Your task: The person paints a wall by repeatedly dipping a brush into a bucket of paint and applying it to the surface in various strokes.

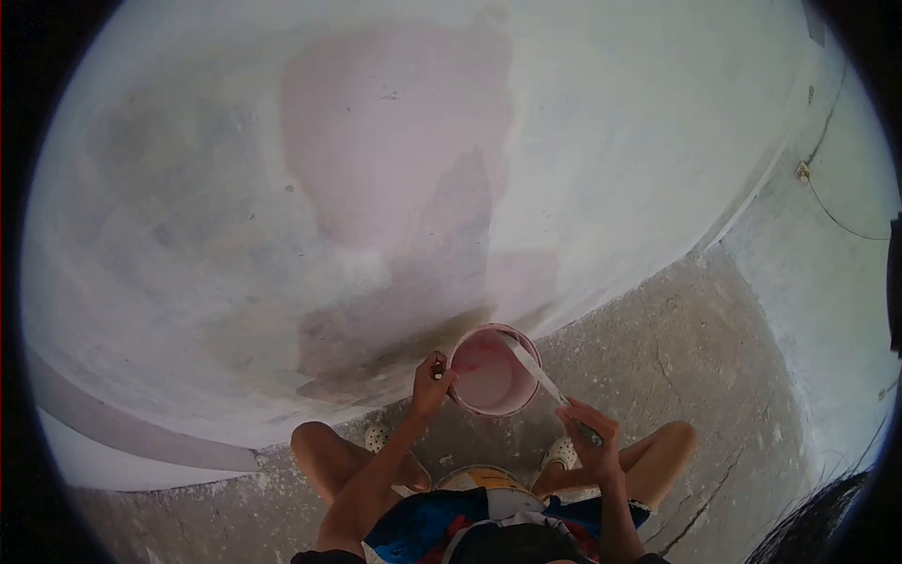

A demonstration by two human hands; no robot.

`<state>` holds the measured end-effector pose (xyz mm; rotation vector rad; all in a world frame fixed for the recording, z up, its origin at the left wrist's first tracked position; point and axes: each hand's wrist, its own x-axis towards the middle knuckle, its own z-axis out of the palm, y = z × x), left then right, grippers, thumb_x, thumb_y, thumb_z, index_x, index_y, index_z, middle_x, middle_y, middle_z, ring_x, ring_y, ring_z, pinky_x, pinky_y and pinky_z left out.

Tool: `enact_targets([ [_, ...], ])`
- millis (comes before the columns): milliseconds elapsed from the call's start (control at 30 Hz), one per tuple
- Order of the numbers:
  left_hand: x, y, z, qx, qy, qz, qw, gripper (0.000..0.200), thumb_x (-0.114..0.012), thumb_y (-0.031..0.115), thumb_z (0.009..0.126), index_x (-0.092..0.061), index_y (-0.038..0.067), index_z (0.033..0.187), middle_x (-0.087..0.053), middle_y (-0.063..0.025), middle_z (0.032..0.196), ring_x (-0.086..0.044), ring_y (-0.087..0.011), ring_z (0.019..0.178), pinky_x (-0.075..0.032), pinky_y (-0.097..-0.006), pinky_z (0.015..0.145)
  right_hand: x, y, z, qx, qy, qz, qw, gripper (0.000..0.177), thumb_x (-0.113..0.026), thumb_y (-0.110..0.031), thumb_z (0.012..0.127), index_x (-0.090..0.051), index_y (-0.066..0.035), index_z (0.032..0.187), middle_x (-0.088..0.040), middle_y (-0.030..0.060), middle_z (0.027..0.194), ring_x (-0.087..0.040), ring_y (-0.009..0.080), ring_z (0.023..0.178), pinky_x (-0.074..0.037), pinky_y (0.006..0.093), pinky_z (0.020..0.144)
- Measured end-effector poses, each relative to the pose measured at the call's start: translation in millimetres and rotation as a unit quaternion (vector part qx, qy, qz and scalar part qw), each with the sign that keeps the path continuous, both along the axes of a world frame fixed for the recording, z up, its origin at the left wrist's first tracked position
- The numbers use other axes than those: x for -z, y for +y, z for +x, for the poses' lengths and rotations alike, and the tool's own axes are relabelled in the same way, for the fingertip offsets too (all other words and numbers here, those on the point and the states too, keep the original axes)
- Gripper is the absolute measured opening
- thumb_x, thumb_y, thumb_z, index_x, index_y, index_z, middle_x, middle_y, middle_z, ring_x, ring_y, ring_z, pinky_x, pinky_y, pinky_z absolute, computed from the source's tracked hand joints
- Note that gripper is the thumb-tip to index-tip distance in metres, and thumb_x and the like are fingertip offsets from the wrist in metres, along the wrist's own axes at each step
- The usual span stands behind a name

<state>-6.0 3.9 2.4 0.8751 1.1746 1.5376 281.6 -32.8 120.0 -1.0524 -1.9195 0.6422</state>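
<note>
A bucket (455,350) with pinkish-white liquid in the bottom stands at the foot of the wall, its open top facing me. Streaks of pink coat its inner side. My left hand (431,387) is closed at the bucket's left rim, fingers pinching the edge. In my right hand (594,434) is the end of a long, pale flat stick (537,368), which slants over the right rim, its far end inside the bucket. The bucket hides part of the floor behind it.
Ahead rises a whitish wall (620,141) with a large pinkish patch (395,122) and darker damp-looking areas. The rough concrete floor (676,329) is cracked and speckled. A thin cable (836,221) hangs on the right-hand wall. Light perforated clogs (561,453) flank a round tub (484,477) below me.
</note>
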Motion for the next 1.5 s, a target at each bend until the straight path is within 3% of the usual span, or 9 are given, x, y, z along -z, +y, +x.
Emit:
enact_targets([
  [67, -4.6, 0.0, -1.2, -0.003, -0.014, -0.01, 1.0, 0.012, -0.057, 0.003, 0.08, -0.046, 0.004, 0.084, -0.053, -0.004, 0.068, -0.052, -0.0115, 0.051, -0.05, -0.0285, 0.041, -6.7, -3.1, 1.9, 0.04, 0.006, -0.017, 0.999, 0.018, -0.068, 0.007, 0.079, -0.068, 0.001, 0.096, -0.07, 0.0167, 0.098, -0.069, 0.0223, 0.091, -0.054, 0.0302, 0.076],
  [267, -8.9, -3.0, -3.6, -0.021, -0.035, -0.046, 0.998, 0.011, -0.058, 0.004, 0.08, -0.047, 0.004, 0.084, -0.055, -0.0051, 0.069, -0.053, -0.0113, 0.052, -0.048, -0.0281, 0.043, -54.5, -3.8, 9.7, -0.016, 0.094, -0.117, 0.989, 0.02, -0.069, 0.009, 0.077, -0.07, -0.001, 0.094, -0.07, 0.0171, 0.098, -0.067, 0.0211, 0.094, -0.054, 0.0293, 0.078],
  [500, 8.6, -0.3, -5.7, -0.055, -0.011, -0.011, 0.998, 0.011, -0.06, 0.007, 0.081, -0.05, 0.004, 0.08, -0.057, -0.0026, 0.069, -0.049, -0.0073, 0.058, -0.04, -0.0248, 0.052, -143.6, 12.9, -13.9, -0.189, -0.027, 0.043, 0.981, 0.035, -0.071, 0.009, 0.073, -0.071, -0.009, 0.102, -0.068, 0.0163, 0.105, -0.069, 0.0251, 0.093, -0.056, 0.0313, 0.077],
  [800, 5.5, -10.9, -6.4, -0.05, -0.012, -0.004, 0.999, 0.014, -0.061, 0.01, 0.082, -0.05, 0.003, 0.08, -0.058, -0.0029, 0.067, -0.05, -0.0076, 0.058, -0.041, -0.026, 0.053, -212.2, 29.2, -59.3, -0.32, -0.104, 0.055, 0.94, 0.042, -0.068, 0.008, 0.076, -0.069, -0.014, 0.112, -0.064, 0.0158, 0.117, -0.067, 0.0264, 0.099, -0.056, 0.0331, 0.079],
  [1067, -8.1, -37.5, -24.2, -0.064, 0.013, -0.06, 0.996, 0.014, -0.062, 0.01, 0.081, -0.05, 0.003, 0.079, -0.057, -0.004, 0.066, -0.05, -0.008, 0.057, -0.041, -0.026, 0.051, -255.5, 49.5, -78.6, -0.308, -0.1, 0.169, 0.931, 0.034, -0.069, 0.007, 0.076, -0.069, -0.009, 0.106, -0.069, 0.0126, 0.105, -0.066, 0.0269, 0.099, -0.055, 0.0333, 0.083],
  [1133, 6.4, -37.8, -29.8, -0.076, 0.023, -0.053, 0.995, 0.014, -0.061, 0.01, 0.081, -0.05, 0.003, 0.079, -0.057, -0.004, 0.066, -0.05, -0.008, 0.056, -0.041, -0.0259, 0.05, -274.6, 48.4, -75.8, -0.216, -0.079, 0.259, 0.938, 0.029, -0.07, 0.006, 0.076, -0.07, -0.006, 0.102, -0.069, 0.0147, 0.105, -0.067, 0.0257, 0.098, -0.055, 0.031, 0.082],
  [1267, 12.5, -49.5, -37.6, -0.09, 0.061, -0.033, 0.994, 0.014, -0.061, 0.011, 0.082, -0.05, 0.002, 0.078, -0.057, -0.0038, 0.066, -0.05, -0.008, 0.054, -0.04, -0.0257, 0.048, -300.9, 30.6, -68.7, -0.162, -0.002, 0.272, 0.949, 0.027, -0.07, 0.006, 0.075, -0.07, -0.004, 0.1, -0.068, 0.0167, 0.105, -0.067, 0.025, 0.096, -0.054, 0.03, 0.08],
  [1400, 0.4, -68.1, -37.0, -0.096, 0.046, -0.044, 0.993, 0.015, -0.061, 0.011, 0.084, -0.05, 0.002, 0.079, -0.057, -0.0032, 0.066, -0.05, -0.0079, 0.054, -0.04, -0.0256, 0.048, -285.4, 13.7, -63.3, -0.122, -0.057, 0.396, 0.908, 0.034, -0.068, 0.008, 0.075, -0.07, -0.006, 0.105, -0.064, 0.0197, 0.114, -0.068, 0.026, 0.093, -0.055, 0.0313, 0.077],
  [1500, -13.8, -83.0, -38.7, -0.102, 0.039, -0.083, 0.991, 0.016, -0.062, 0.012, 0.085, -0.05, 0.003, 0.08, -0.057, -0.003, 0.066, -0.05, -0.0079, 0.054, -0.039, -0.0257, 0.048, -243.9, -2.2, -57.5, -0.209, -0.15, 0.345, 0.903, 0.046, -0.069, 0.004, 0.071, -0.066, -0.008, 0.115, -0.053, 0.0226, 0.129, -0.06, 0.0315, 0.111, -0.053, 0.0387, 0.09],
])
